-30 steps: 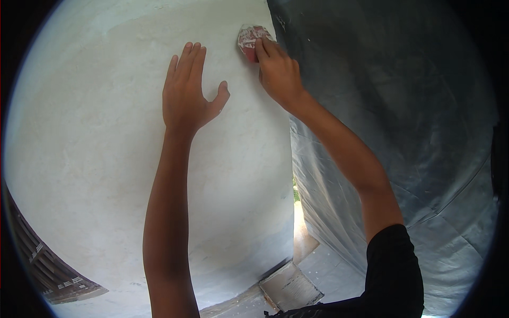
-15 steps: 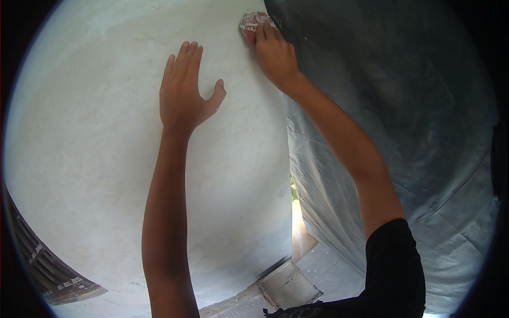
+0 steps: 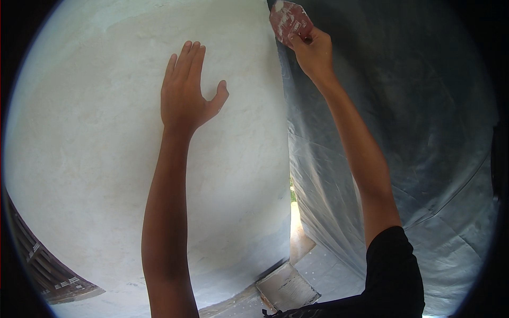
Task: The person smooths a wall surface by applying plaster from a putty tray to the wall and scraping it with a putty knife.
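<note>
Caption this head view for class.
Left hand open over a whitish wall; right hand pinching a flat, white-smeared red piece before dark sheeting.

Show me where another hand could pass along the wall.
Bare white wall lies between the left hand and the dark sheeting, and also left of the left forearm, down to the slatted panel. It is crowded up top, where the right hand holds the red piece near the wall's edge.

Off to the right I saw a dark, creased sheet hanging, a bright gap beside its edge. Below showed a scuffed, squarish board; far left, brown slatted framework.
</note>
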